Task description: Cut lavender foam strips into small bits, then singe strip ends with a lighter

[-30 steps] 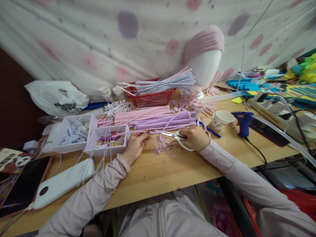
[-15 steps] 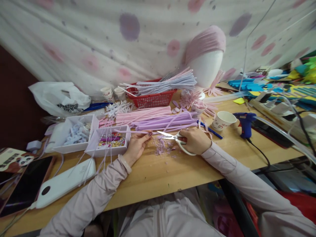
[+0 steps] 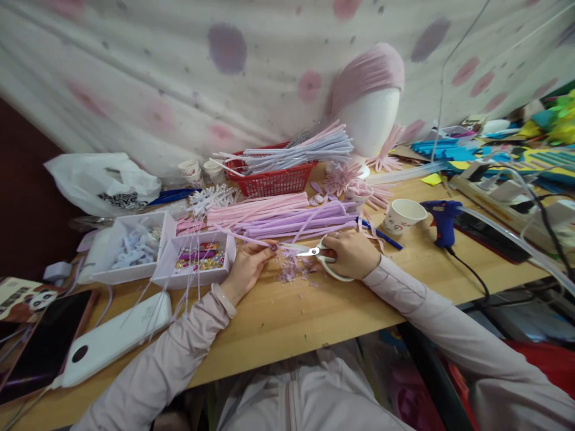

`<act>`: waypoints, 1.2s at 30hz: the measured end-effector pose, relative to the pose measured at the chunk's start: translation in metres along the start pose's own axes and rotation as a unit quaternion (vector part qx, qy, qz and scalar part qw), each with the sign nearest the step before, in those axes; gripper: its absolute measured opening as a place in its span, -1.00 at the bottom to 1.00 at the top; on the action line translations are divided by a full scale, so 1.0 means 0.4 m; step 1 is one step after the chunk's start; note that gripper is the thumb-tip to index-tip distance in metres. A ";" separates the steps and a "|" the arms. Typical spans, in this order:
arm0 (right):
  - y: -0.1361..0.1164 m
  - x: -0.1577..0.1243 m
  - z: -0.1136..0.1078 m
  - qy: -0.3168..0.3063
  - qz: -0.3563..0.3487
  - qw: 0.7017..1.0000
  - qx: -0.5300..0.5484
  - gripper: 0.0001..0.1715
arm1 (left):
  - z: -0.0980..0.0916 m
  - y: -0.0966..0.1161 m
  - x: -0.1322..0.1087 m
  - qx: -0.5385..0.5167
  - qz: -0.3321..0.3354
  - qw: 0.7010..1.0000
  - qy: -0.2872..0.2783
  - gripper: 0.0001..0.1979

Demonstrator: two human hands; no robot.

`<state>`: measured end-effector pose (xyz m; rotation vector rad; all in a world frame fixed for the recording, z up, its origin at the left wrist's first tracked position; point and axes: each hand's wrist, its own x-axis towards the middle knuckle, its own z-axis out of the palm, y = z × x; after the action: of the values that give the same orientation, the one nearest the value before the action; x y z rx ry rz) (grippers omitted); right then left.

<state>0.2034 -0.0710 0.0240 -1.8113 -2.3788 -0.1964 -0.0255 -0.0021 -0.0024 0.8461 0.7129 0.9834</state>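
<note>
My left hand point(image 3: 249, 263) pinches a light purple pipe cleaner point(image 3: 240, 236) close to its right end, and the rest of the stem runs off to the left. White-handled scissors point(image 3: 313, 251) are in my right hand point(image 3: 353, 254), fingers closed round the handles. Their blades point left and reach the stem's tip by my left fingertips; whether they touch it I cannot tell. Purple fluff clippings point(image 3: 291, 266) lie scattered on the table beneath the blades. Behind my hands are a bundle of purple pipe cleaners point(image 3: 291, 221) and a bundle of pink pipe cleaners point(image 3: 258, 209).
A red basket point(image 3: 272, 182) holds more pipe cleaners at the back. Left are white boxes point(image 3: 197, 275) of small parts, a power bank point(image 3: 117, 341) and a phone point(image 3: 42, 344). Right are a paper cup point(image 3: 405, 216), a blue glue gun point(image 3: 444, 222) and a power strip point(image 3: 489, 206).
The scissor blades have moved left to the stem's tip beside my left fingers and look closer together. The whole view has shifted slightly.
</note>
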 end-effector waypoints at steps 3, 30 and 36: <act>-0.004 -0.001 -0.001 0.001 -0.003 1.000 0.012 -0.74 | 0.005 0.003 -0.002 0.004 0.000 1.000 -0.009 -0.79; -0.007 -0.007 -0.008 0.027 0.003 0.999 -0.022 -0.66 | -0.002 0.001 0.004 -0.014 -0.014 1.000 -0.019 -0.80; -0.004 -0.008 -0.007 0.018 0.011 1.000 -0.022 -0.53 | -0.002 0.002 0.004 -0.017 -0.009 1.000 -0.021 -0.79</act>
<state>0.2029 -0.0751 0.0260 -1.8358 -2.3482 -0.2783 -0.0257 -0.0001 -0.0024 0.8278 0.6662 0.9571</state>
